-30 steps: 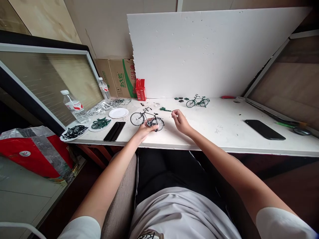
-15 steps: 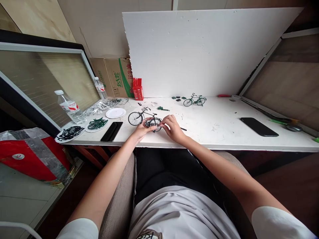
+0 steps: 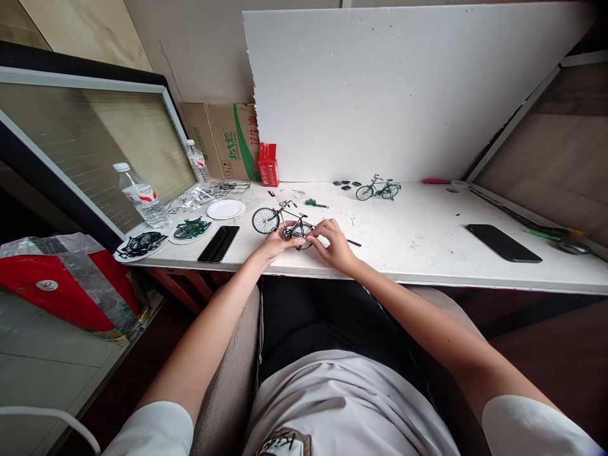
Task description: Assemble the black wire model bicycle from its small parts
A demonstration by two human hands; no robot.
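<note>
A small black model bicycle (image 3: 266, 220) is held just above the desk near its front edge, front wheel to the left. My left hand (image 3: 276, 246) grips it low on the frame, near the pedals, thumb across the front. The fingers of my right hand (image 3: 330, 242) are pinched together at the rim of the rear wheel; whether a small part sits between them is hidden. Behind the hands lies a green plastic piece (image 3: 316, 203). A thin black rod (image 3: 354, 242) rests right of my right hand.
A green model bicycle (image 3: 379, 188) stands farther back, beside small dark pieces (image 3: 346, 185). To the left are plates of black parts (image 3: 142, 244) and green parts (image 3: 190, 228), a phone (image 3: 218, 244) and a bottle (image 3: 145, 197). Another phone (image 3: 503, 243) lies right.
The camera view has shifted slightly, moving the desk's contents a little to the right. Both hands keep nearly the same hold at the black bicycle's frame and rear wheel.
</note>
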